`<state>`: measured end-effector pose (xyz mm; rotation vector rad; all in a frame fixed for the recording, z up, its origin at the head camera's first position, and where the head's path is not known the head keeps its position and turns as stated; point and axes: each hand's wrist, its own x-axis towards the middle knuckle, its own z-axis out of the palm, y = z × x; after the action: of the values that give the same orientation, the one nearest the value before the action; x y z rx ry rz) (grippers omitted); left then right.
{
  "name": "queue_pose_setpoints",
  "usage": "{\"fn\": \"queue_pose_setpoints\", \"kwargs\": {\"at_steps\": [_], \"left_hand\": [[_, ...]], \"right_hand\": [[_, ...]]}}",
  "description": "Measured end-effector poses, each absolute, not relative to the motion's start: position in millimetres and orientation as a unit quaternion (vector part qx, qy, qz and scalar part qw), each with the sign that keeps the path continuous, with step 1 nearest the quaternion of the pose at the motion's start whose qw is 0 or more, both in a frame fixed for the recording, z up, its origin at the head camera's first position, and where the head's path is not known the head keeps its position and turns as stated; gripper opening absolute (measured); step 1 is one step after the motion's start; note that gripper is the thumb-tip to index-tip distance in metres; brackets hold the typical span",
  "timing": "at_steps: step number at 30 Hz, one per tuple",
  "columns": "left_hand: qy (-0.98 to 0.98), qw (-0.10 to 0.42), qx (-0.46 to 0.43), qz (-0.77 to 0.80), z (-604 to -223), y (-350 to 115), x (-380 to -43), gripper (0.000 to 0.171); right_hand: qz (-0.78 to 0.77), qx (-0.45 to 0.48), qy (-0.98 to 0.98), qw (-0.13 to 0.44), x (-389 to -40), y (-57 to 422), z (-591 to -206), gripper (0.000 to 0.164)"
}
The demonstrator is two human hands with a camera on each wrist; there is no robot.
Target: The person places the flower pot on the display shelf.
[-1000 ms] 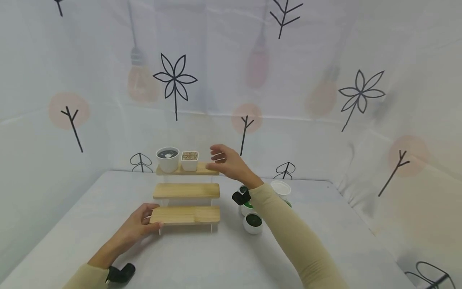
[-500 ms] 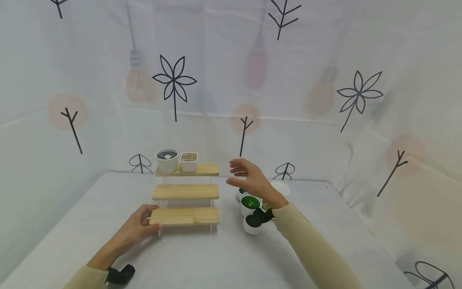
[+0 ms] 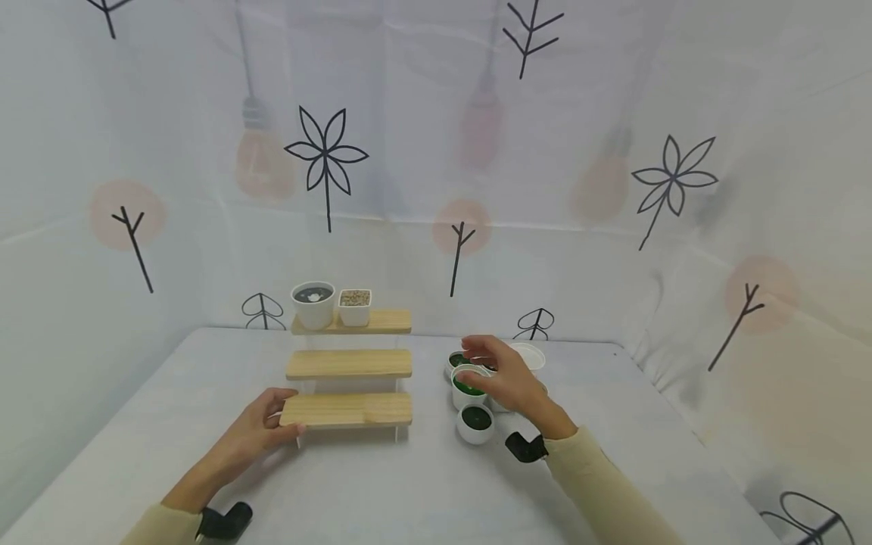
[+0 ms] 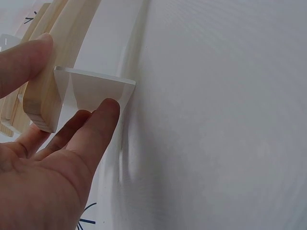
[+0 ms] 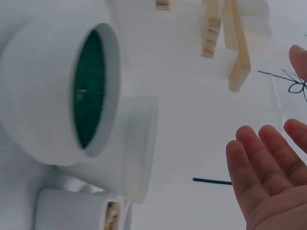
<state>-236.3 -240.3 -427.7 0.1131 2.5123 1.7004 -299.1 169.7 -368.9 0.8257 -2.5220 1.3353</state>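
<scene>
Wooden shelf (image 3: 349, 365), centre left: left hand (image 3: 253, 428) grips its end; right hand (image 3: 509, 378), unclenched, hovers by pots (image 3: 474, 431), centre right.

Two pots (image 3: 313, 312) are standing on the far tier (image 3: 390, 322) of the stepped shelf (image 3: 349, 365); other pots (image 3: 475, 425) are standing right of it.

Right hand (image 3: 506, 375): is cut off by the right and lower edges, right wrist view.
Green-topped pot (image 3: 467, 398): lies partly hidden behind that hand, right of centre, head view.
Left hand (image 4: 53, 172): is cut off, lower left, left wrist view.
Wooden stand (image 4: 68, 45): leaves the frame, upper left, same view.
Round pot (image 5: 41, 96): looks blurred, left side, right wrist view.
</scene>
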Motion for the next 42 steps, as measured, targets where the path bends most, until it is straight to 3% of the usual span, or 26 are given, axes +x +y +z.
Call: {"fn": "queue_pose_setpoints", "kwargs": {"at_steps": [20, 42], "left_hand": [[0.826, 0.057, 0.037, 0.56, -430, -241, -238, 0.074], [0.828, 0.058, 0.029, 0.556, -432, -241, -239, 0.077]], "right_hand": [[0.405, 0.248, -0.876, 0.082, -275, 195, -403, 0.059], [0.41, 0.259, -0.859, 0.161, -267, 195, -422, 0.052]]}}
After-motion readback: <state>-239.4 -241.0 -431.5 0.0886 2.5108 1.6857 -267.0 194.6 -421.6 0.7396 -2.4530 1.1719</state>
